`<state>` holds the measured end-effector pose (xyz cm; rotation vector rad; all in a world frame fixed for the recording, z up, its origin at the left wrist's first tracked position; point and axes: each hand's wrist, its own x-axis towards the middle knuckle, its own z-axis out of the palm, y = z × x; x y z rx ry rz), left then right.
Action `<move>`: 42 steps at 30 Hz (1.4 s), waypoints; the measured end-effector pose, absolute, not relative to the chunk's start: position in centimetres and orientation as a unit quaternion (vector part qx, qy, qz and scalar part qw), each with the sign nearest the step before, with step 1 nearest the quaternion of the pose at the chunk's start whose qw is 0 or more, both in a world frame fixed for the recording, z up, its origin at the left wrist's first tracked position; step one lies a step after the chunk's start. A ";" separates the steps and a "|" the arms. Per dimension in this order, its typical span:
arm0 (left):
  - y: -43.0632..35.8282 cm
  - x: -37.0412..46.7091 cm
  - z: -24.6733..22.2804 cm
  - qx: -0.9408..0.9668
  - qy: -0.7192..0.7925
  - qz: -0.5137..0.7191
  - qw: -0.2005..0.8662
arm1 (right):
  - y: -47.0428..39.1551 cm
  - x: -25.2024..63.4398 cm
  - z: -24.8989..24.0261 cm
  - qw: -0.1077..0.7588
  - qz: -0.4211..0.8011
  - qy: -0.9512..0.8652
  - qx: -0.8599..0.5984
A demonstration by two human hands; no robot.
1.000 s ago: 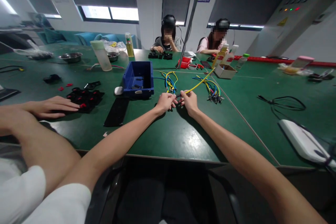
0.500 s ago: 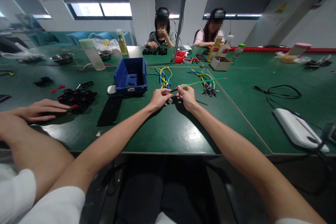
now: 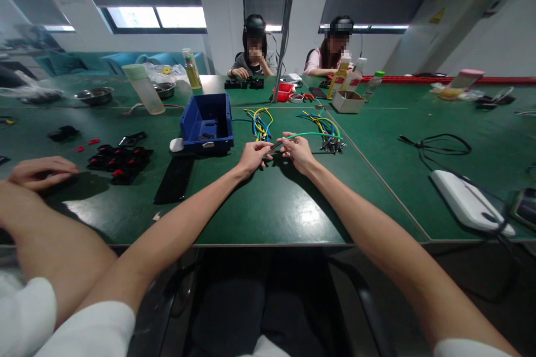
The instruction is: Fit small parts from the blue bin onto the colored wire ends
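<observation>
My left hand [image 3: 253, 158] pinches a small dark piece, seemingly a black sleeve [image 3: 277, 145], at the end of a green wire. In my right hand [image 3: 298, 152] the fingers close around the green wire [image 3: 315, 134], whose length runs out to the right over a bundle. That bundle of wires [image 3: 333, 135], yellow, blue and green with black ends, lies just right of my right hand. Behind my hands rests a second wire bundle [image 3: 260, 122]. Fingertips partly hide the joint between sleeve and wire.
Left of my hands stand a blue bin [image 3: 205, 136] with small black pieces inside, and a black phone [image 3: 175, 179]. A co-worker's hand [image 3: 42, 172] rests near black and red parts [image 3: 119, 160]. A white power bank [image 3: 471, 203] with cables lies right. Two people sit across the table.
The green wire's free end has drawn in toward my right hand and lies lower. The co-worker's hand on the left has pulled back from the black and red parts.
</observation>
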<state>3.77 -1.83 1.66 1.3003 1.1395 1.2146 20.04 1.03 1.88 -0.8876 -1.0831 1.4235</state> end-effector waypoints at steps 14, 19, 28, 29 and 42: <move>-1.6 3.6 0.9 0.555 0.456 0.496 0.487 | 0.8 20.0 3.0 0.501 0.545 -0.527 -0.419; -1.5 3.7 0.4 0.586 0.480 0.484 0.438 | 1.0 19.9 2.7 0.515 0.504 -0.552 -0.420; -2.6 4.1 1.4 0.646 0.494 0.446 0.375 | 1.6 20.3 1.8 0.517 0.476 -0.565 -0.431; -2.7 4.1 1.6 0.648 0.493 0.445 0.375 | 1.7 20.4 1.8 0.517 0.471 -0.569 -0.432; -3.6 3.5 3.9 0.709 0.545 0.439 0.086 | 4.7 24.8 1.9 0.564 0.388 -0.535 -0.495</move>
